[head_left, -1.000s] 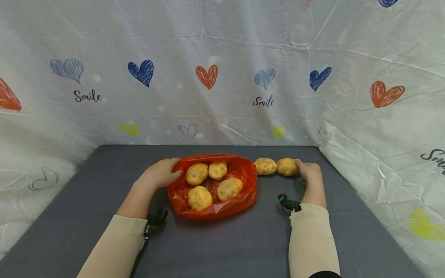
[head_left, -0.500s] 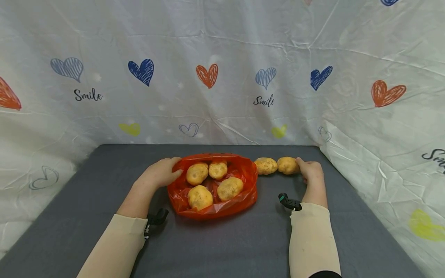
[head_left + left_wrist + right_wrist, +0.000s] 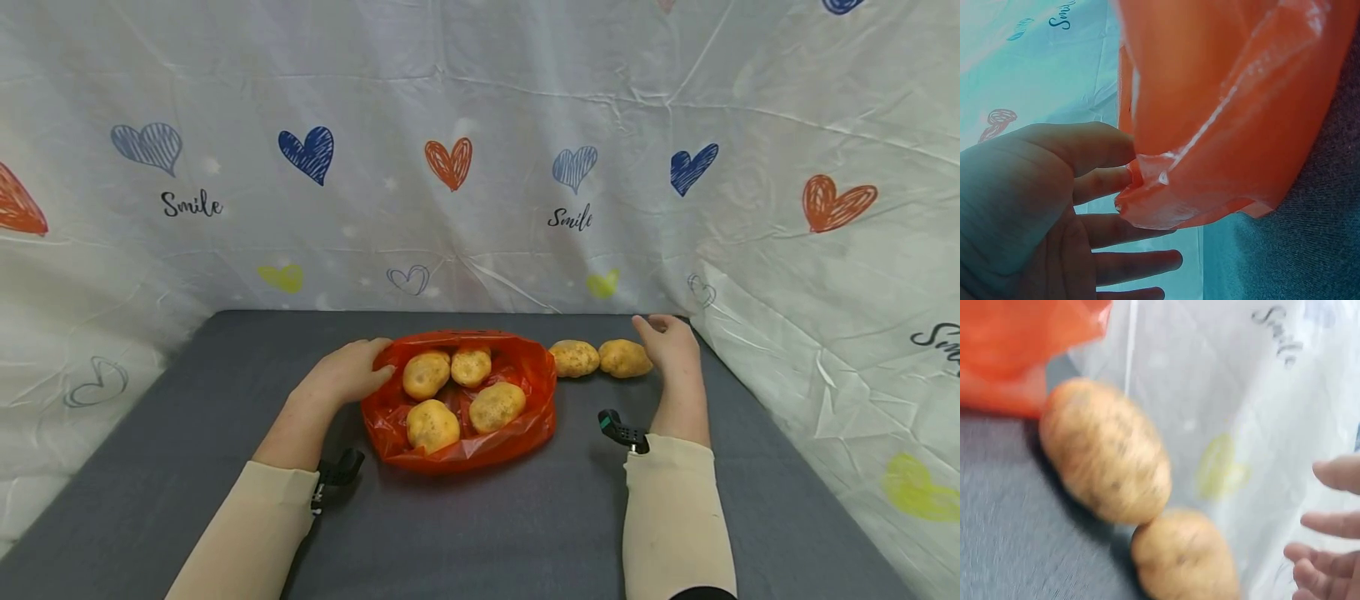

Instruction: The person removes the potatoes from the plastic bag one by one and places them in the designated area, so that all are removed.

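Observation:
A red plastic bag lies with its mouth spread, and several potatoes show inside. At its left edge my left hand pinches the rim; the left wrist view has thumb and index finger on the plastic, the other fingers stretched out beneath. Two more potatoes lie in a row to the right of the bag: the nearer one is close against the bag's side, the outer one touches it end to end. Just right of the outer potato, my right hand is raised with spread fingers and holds nothing.
A dark grey cloth covers the table. Behind it and along both sides hangs a white sheet printed with hearts and "Smile". A black wrist camera is strapped to the right wrist, another to the left.
My right hand has let go of the outer potato and lifted up and away from it, fingers opening. The potatoes and the bag stay in place, and the left hand keeps its grip.

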